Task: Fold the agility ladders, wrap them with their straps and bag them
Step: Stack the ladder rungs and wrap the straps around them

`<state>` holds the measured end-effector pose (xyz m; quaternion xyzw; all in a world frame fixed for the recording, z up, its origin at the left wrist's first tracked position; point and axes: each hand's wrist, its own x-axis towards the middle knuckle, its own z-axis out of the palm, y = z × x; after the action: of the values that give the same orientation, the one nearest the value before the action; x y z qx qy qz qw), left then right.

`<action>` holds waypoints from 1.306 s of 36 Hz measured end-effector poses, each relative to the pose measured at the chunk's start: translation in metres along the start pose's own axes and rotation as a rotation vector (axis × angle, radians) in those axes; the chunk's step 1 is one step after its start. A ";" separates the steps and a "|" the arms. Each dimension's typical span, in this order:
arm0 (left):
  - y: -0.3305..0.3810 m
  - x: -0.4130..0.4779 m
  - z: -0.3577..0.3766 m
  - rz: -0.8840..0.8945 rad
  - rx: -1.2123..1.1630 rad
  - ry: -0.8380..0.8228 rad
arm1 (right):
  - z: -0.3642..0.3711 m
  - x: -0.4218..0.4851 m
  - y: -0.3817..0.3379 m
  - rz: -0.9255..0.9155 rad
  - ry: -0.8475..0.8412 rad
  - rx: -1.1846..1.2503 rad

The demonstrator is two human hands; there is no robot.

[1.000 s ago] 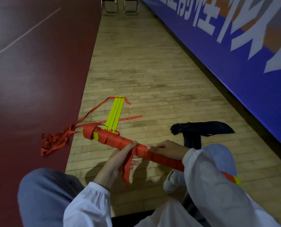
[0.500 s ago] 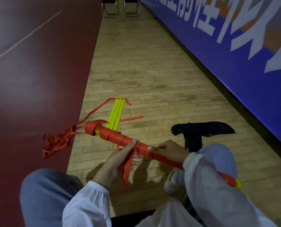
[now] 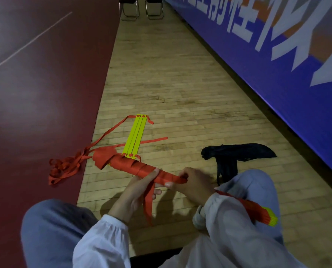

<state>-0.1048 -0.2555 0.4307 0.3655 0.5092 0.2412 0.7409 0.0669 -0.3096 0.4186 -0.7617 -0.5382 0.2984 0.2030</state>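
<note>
A bundle of yellow rungs wrapped in red strap, the folded ladder [image 3: 131,167], runs from the floor at the left across my lap; its yellow end [image 3: 270,217] shows past my right sleeve. My left hand [image 3: 138,190] grips the bundle from below, and a loose strap tail [image 3: 147,206] hangs between its fingers. My right hand [image 3: 192,182] holds the bundle just right of it, fingers curled on the strap. A second ladder [image 3: 135,136] lies flat on the wood floor behind, its red straps [image 3: 64,167] in a tangle to the left. A black bag [image 3: 236,153] lies on the floor at the right.
I sit with both knees up. A dark red court surface [image 3: 35,93] borders the wood strip at the left. A blue banner wall [image 3: 277,64] runs along the right. Two folding chairs [image 3: 142,8] stand at the far end.
The far end of the bundle has dropped and swung slightly left, and its loose red wrap has bunched there. My right hand has curled further round the strap.
</note>
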 end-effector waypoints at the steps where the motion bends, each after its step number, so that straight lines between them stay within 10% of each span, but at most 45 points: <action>1: 0.000 0.000 -0.001 -0.007 -0.001 0.000 | -0.001 0.000 0.000 -0.003 -0.011 0.006; 14: 0.001 -0.003 -0.004 -0.047 0.005 -0.082 | -0.020 0.012 0.002 0.000 -0.280 0.045; 47: 0.002 0.007 0.004 -0.071 0.083 -0.037 | -0.014 -0.010 -0.020 -0.030 0.135 -0.009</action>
<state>-0.0984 -0.2504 0.4289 0.3820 0.5175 0.1869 0.7425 0.0600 -0.3117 0.4435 -0.7728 -0.5359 0.2408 0.2401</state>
